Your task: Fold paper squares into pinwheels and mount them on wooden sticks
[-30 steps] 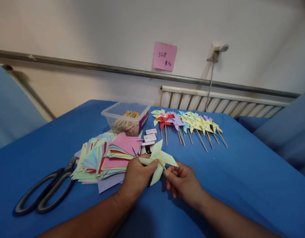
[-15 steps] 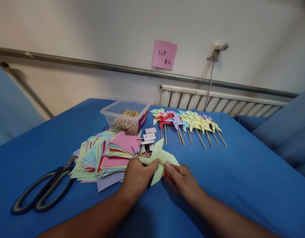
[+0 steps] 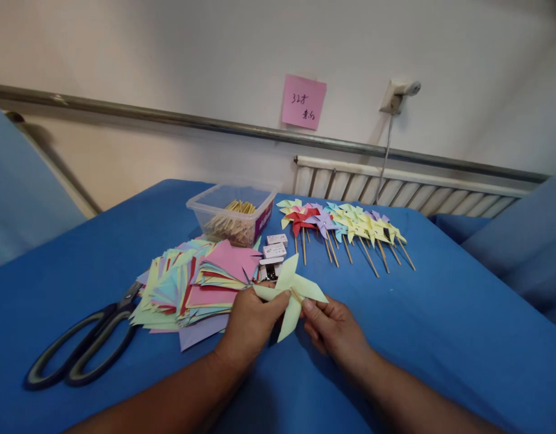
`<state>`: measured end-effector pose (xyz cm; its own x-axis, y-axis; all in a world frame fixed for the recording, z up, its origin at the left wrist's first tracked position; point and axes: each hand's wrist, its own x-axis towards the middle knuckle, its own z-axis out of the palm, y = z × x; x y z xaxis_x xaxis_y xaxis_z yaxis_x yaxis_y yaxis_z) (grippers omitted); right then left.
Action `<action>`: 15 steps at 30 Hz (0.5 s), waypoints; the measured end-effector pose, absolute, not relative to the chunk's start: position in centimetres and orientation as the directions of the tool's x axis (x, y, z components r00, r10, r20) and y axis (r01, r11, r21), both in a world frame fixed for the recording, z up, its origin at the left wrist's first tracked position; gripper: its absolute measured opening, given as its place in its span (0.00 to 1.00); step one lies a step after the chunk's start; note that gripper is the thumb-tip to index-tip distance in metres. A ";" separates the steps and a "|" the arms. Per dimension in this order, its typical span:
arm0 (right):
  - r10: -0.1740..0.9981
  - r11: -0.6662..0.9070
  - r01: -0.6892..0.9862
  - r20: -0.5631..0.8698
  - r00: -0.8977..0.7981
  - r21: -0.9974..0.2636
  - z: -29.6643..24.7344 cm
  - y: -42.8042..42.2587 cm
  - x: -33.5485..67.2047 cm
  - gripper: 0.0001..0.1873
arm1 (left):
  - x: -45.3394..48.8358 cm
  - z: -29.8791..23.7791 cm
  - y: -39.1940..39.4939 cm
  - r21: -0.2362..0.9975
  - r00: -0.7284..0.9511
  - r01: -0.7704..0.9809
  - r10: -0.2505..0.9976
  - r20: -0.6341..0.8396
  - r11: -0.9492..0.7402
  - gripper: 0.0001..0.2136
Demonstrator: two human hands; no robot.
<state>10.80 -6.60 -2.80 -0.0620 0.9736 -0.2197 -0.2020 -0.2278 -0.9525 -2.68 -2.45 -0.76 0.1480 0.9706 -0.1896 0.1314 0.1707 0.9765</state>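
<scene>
A pale green paper pinwheel (image 3: pixel 290 289) is held up between my two hands, low over the table. My left hand (image 3: pixel 255 316) is closed on it, the thumb pressed near its centre. My right hand (image 3: pixel 334 325) pinches a thin wooden stick (image 3: pixel 298 296) that lies across the pinwheel's middle. The far part of the stick is hidden by the right fingers. Just left of my left hand is a pile of coloured paper sheets (image 3: pixel 192 283), cut at the corners. Small white boxes (image 3: pixel 274 250) stand behind the pinwheel.
Large dark-handled scissors (image 3: pixel 85 337) lie at the left on the blue tabletop (image 3: pixel 418 337). A clear plastic tub (image 3: pixel 233 217) of wooden sticks stands at the back. Several finished pinwheels (image 3: pixel 345 223) lie back right. Behind are a metal rail (image 3: pixel 205 122) and a radiator (image 3: pixel 409 184).
My right hand has shifted slightly right along the stick, and more of the stick shows at the pinwheel's centre. The left hand keeps its grip. The whole view has moved a little.
</scene>
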 end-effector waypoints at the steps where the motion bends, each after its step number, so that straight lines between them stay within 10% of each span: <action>1: 0.977 -0.210 -0.205 -0.199 -0.077 -0.956 -2.7 -6.6 10.8 0.22 | -2.7 -0.8 -2.5 0.977 0.152 0.128 0.970 -0.190 0.172 0.11; 15: 0.968 -0.233 -0.214 -0.204 -0.149 -0.949 -3.3 -6.5 11.3 0.21 | -2.6 -1.0 -2.5 0.981 0.216 0.167 0.967 -0.135 0.100 0.13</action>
<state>11.33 -6.47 -3.27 -0.1495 0.9675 -0.2038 -0.2137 -0.2328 -0.9488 -2.56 -2.47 -0.95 0.2161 0.9670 -0.1352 0.1667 0.0999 0.9809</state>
